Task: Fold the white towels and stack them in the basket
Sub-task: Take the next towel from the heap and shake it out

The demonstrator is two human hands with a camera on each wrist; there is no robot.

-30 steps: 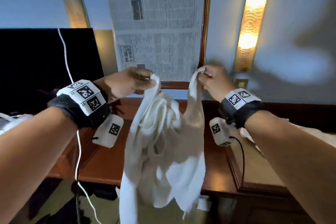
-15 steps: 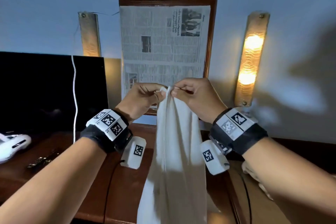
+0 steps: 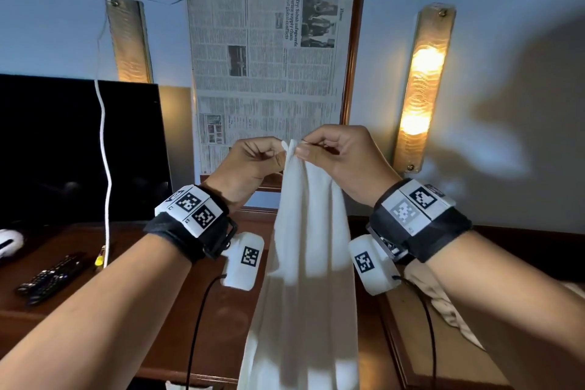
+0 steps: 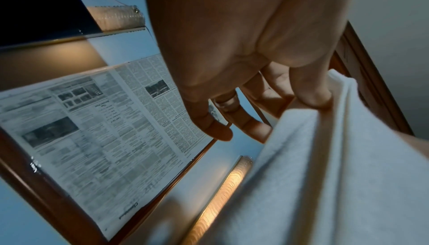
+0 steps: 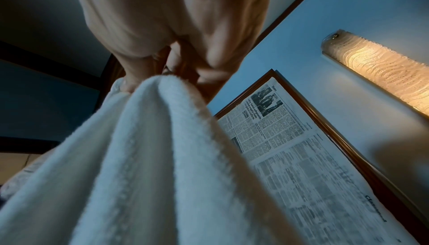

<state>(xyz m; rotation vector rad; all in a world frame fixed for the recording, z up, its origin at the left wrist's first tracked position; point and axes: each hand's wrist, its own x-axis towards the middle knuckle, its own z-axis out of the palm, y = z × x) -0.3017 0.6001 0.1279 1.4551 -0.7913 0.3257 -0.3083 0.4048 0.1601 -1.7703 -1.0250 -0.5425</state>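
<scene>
Behind the grip, the framed newspaper (image 3: 266,73) is showing a headline reading "Jafry-Sabah safeguards ... supply chain ... global conflicts" and a "Home" page label; its small print is illegible. The wristbands (image 3: 196,212) are carrying square black-and-white coded tags.

The left hand (image 3: 253,161) and right hand (image 3: 338,155) are pinching the 2 top corners of the white towel (image 3: 307,279) together, thumbs against fingertips. The towel is hanging straight below the grip, in front of the worktop (image 3: 126,263) edge. 2 remotes (image 3: 53,275) are lying far left of the grip.

framed newspaper (image 3: 269,73), lit wall lamp (image 3: 421,89), dark screen (image 3: 63,149), remote (image 3: 50,277), wooden desk (image 3: 142,263)
</scene>
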